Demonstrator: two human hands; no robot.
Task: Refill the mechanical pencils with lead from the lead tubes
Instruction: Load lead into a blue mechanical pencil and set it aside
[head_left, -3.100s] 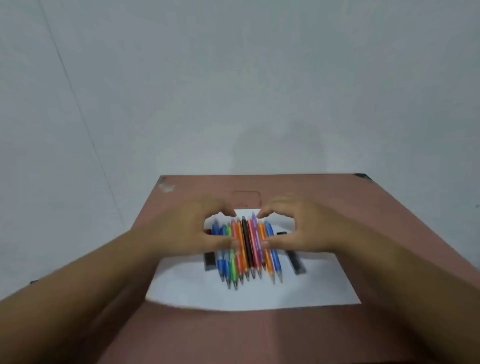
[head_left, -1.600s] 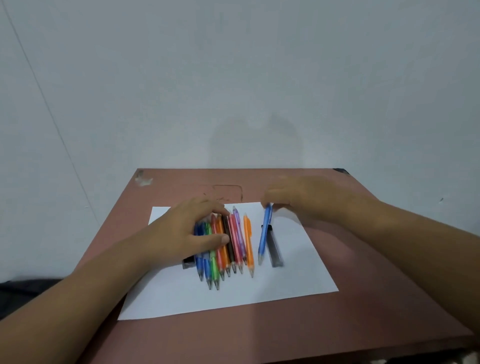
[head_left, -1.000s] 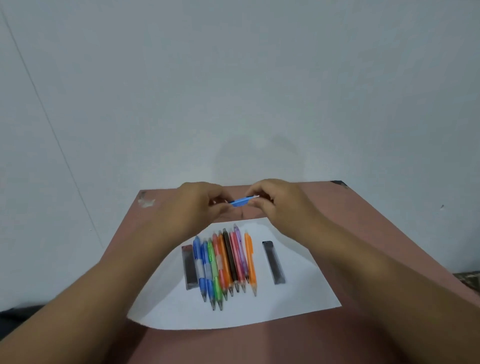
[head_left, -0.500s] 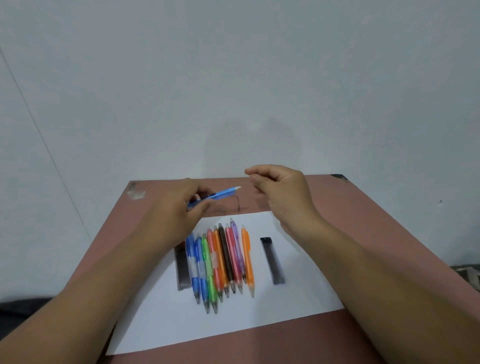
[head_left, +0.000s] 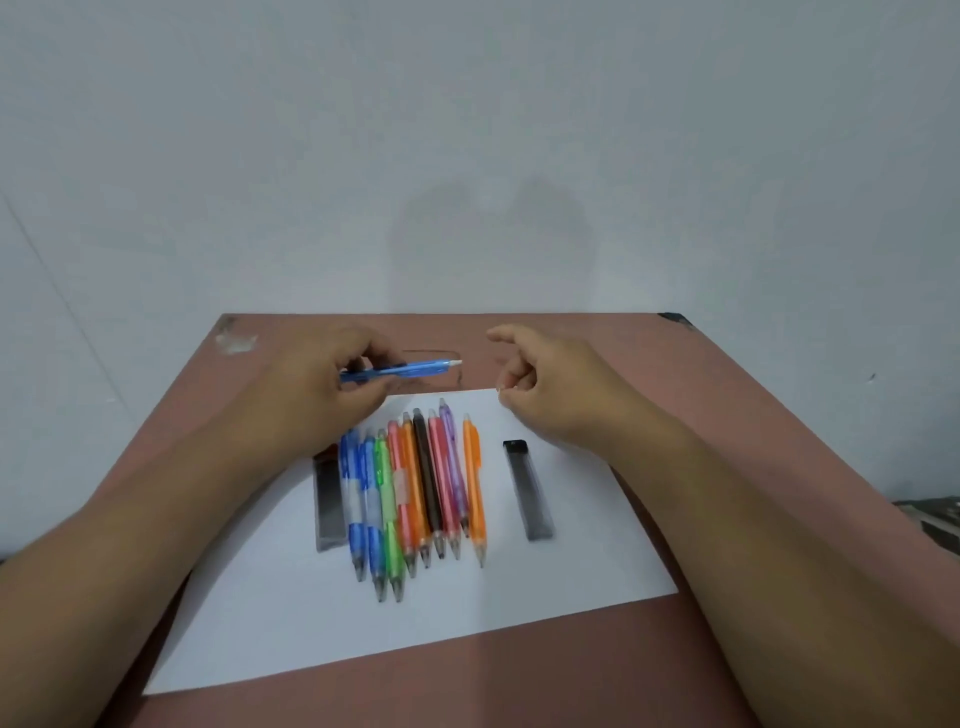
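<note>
Head view: L hand (head_left: 332, 395) grips a blue pencil (head_left: 410, 370) above the table (head_left: 727, 415), fingers curled round its barrel; pencil lies near level, white end pointing right toward the R hand (head_left: 550, 389). R hand is apart from it, over the paper's (head_left: 571, 561) far right corner. Thumb & fingertips pinched close together; something tiny & pale may sit between them, too small to tell. Forefinger sticks out toward the left.

Row of pencils (head_left: 415, 493) lies side by side on the paper, tips toward the person: 2 blue, green, red, orange, dark brown, pink, purple, then an orange one slightly apart on the right. Left lead tube (head_left: 328, 499) is just beside the blue ones, top end hidden under L wrist. Right lead tube (head_left: 527, 488) lies apart from the row, near R wrist, black cap at the far end.

Plain pale wall (head_left: 467, 156) behind.
</note>
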